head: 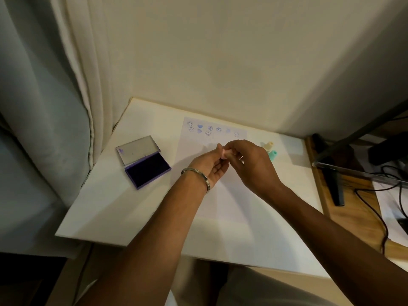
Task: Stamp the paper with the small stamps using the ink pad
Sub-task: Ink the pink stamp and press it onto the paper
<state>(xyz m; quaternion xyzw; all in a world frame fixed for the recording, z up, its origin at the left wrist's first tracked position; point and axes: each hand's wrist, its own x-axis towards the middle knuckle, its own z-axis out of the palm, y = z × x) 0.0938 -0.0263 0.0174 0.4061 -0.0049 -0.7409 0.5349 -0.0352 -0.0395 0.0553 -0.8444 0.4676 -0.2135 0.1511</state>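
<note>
Head view: left hand (210,164) and right hand (254,164) both pinch 1 pink stamp (227,153) in curled fingers above the paper (220,202); ink pad (147,170) lies open toward the bench's left edge.

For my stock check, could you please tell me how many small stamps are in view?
3: a pink stamp held between both hands, and a yellow stamp and a green stamp right of the paper. Others may be hidden.

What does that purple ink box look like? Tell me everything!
The ink pad is a flat rectangular case with a purple rim, lying open on the white table, left of the paper. Its near half holds the dark purple pad. The hinged lid lies folded back behind it, greyish and shiny inside, with small purple smudges. No hand touches it.
</note>
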